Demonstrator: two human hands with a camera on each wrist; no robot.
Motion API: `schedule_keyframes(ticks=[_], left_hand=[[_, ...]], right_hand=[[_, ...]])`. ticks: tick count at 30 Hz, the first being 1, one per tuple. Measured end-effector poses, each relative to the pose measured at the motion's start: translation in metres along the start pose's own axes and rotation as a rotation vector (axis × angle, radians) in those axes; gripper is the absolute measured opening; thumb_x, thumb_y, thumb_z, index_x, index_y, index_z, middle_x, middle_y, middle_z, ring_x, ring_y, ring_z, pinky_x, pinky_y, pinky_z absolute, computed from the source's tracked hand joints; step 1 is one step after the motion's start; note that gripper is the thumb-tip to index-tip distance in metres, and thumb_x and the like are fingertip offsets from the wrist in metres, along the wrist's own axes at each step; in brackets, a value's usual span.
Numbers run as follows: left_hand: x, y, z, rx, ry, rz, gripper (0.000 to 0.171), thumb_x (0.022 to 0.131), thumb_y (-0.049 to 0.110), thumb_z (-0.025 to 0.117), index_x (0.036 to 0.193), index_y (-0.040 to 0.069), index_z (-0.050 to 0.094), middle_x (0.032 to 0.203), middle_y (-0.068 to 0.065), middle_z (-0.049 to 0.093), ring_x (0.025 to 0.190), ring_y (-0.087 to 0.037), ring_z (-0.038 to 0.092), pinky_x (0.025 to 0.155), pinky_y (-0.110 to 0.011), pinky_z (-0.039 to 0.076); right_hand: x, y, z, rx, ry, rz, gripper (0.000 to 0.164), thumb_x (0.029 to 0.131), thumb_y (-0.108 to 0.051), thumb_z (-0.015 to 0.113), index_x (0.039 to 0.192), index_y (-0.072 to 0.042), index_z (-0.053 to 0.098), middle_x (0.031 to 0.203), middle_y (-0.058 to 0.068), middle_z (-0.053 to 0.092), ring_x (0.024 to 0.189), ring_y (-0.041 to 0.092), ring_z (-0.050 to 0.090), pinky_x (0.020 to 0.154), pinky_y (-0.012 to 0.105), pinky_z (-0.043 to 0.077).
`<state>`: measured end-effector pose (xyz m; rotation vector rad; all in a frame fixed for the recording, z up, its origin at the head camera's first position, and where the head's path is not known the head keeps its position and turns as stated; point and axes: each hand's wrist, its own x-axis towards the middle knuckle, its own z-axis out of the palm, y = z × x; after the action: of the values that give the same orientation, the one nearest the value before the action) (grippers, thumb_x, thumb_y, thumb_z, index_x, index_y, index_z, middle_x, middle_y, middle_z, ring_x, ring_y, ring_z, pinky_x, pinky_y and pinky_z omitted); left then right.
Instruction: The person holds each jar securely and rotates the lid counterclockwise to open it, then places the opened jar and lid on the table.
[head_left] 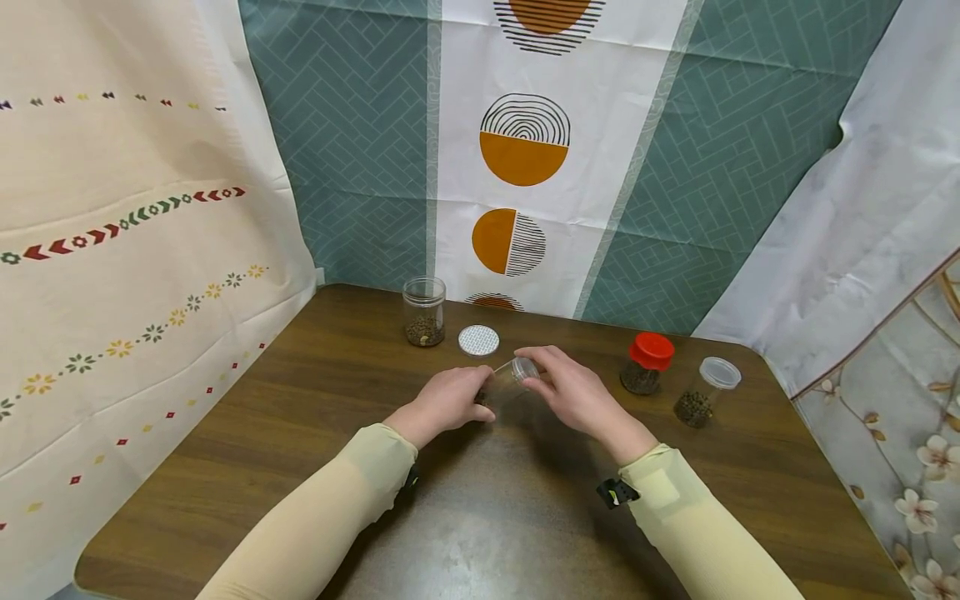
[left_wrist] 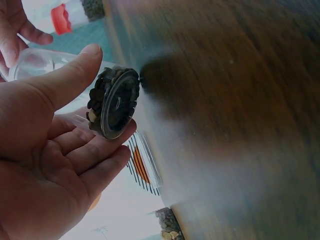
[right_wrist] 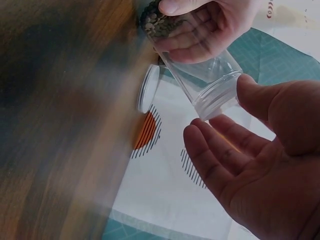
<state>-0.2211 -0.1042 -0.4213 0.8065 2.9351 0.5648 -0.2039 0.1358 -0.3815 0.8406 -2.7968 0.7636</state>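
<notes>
A clear jar (head_left: 504, 381) with dark seeds or pellets gathered at its base tilts above the middle of the table, mouth end to the right. My left hand (head_left: 450, 397) holds it near the base, thumb on one side and fingers on the other. In the left wrist view the dark contents (left_wrist: 114, 100) show through the jar's bottom. My right hand (head_left: 567, 389) has thumb and fingertips at the ringed clear mouth end (right_wrist: 217, 95). Just behind the jar, a round white-faced lid (head_left: 478, 340) lies on the table.
An uncapped clear jar (head_left: 424, 317) with brown contents stands at the back left. On the right stand a red-lidded jar (head_left: 645, 364) and a jar with a pale translucent lid (head_left: 707, 392). The wooden table (head_left: 247, 450) ends at a patterned cloth backdrop (head_left: 360, 150).
</notes>
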Motion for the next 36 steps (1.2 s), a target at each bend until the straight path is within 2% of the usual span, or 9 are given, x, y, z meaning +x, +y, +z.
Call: schedule_keyframes(ticks=[7, 14, 22, 25, 30, 36], left_hand=[[-0.0012, -0.0006, 0.0002, -0.008, 0.007, 0.002, 0.056, 0.094, 0.032, 0.092, 0.136, 0.005, 0.067, 0.110, -0.003, 0.073, 0.094, -0.021, 0.069, 0.089, -0.046, 0.057], [0.0000, -0.0015, 0.0003, -0.008, 0.005, -0.002, 0.052, 0.094, 0.031, 0.092, 0.131, 0.005, 0.067, 0.103, 0.000, 0.070, 0.089, -0.019, 0.066, 0.086, -0.045, 0.056], [0.0003, -0.0008, 0.0008, -0.010, -0.002, -0.010, 0.054, 0.095, 0.032, 0.092, 0.135, 0.005, 0.067, 0.109, -0.003, 0.072, 0.095, -0.022, 0.069, 0.089, -0.046, 0.057], [0.0009, -0.0009, 0.0014, -0.011, -0.009, -0.017, 0.056, 0.095, 0.032, 0.091, 0.138, 0.005, 0.066, 0.114, -0.004, 0.074, 0.101, -0.024, 0.071, 0.093, -0.047, 0.057], [0.0005, 0.0003, 0.0000, -0.005, -0.005, -0.013, 0.056, 0.095, 0.033, 0.091, 0.137, 0.005, 0.067, 0.115, -0.005, 0.074, 0.101, -0.025, 0.071, 0.093, -0.047, 0.058], [-0.0013, 0.0004, -0.0014, -0.002, -0.001, -0.005, 0.055, 0.095, 0.032, 0.092, 0.136, 0.005, 0.067, 0.110, -0.004, 0.073, 0.097, -0.024, 0.070, 0.090, -0.047, 0.057]], right_hand=[[0.0004, 0.0014, 0.0000, 0.033, -0.006, -0.010, 0.049, 0.106, -0.016, 0.077, 0.153, -0.015, 0.062, 0.138, 0.010, 0.066, 0.120, 0.034, 0.072, 0.097, 0.058, 0.059], [0.0029, 0.0004, -0.0013, 0.050, -0.027, 0.082, 0.057, 0.108, -0.035, 0.075, 0.160, -0.019, 0.057, 0.150, 0.011, 0.060, 0.125, 0.031, 0.070, 0.098, 0.060, 0.057], [0.0086, -0.0024, -0.0015, 0.002, -0.041, 0.166, 0.056, 0.110, -0.045, 0.069, 0.159, -0.018, 0.059, 0.137, 0.013, 0.066, 0.116, 0.028, 0.070, 0.096, 0.060, 0.057], [0.0088, -0.0026, -0.0001, -0.010, -0.053, 0.167, 0.053, 0.111, -0.043, 0.068, 0.158, -0.018, 0.061, 0.132, 0.011, 0.067, 0.115, 0.027, 0.069, 0.095, 0.058, 0.057], [0.0092, -0.0031, 0.0015, -0.038, -0.041, 0.148, 0.048, 0.111, -0.040, 0.069, 0.154, -0.019, 0.064, 0.119, 0.006, 0.066, 0.101, 0.023, 0.065, 0.086, 0.052, 0.057], [0.0082, -0.0036, 0.0008, -0.035, -0.033, 0.101, 0.046, 0.110, -0.034, 0.073, 0.153, -0.018, 0.065, 0.118, 0.007, 0.065, 0.094, 0.021, 0.061, 0.079, 0.047, 0.054]])
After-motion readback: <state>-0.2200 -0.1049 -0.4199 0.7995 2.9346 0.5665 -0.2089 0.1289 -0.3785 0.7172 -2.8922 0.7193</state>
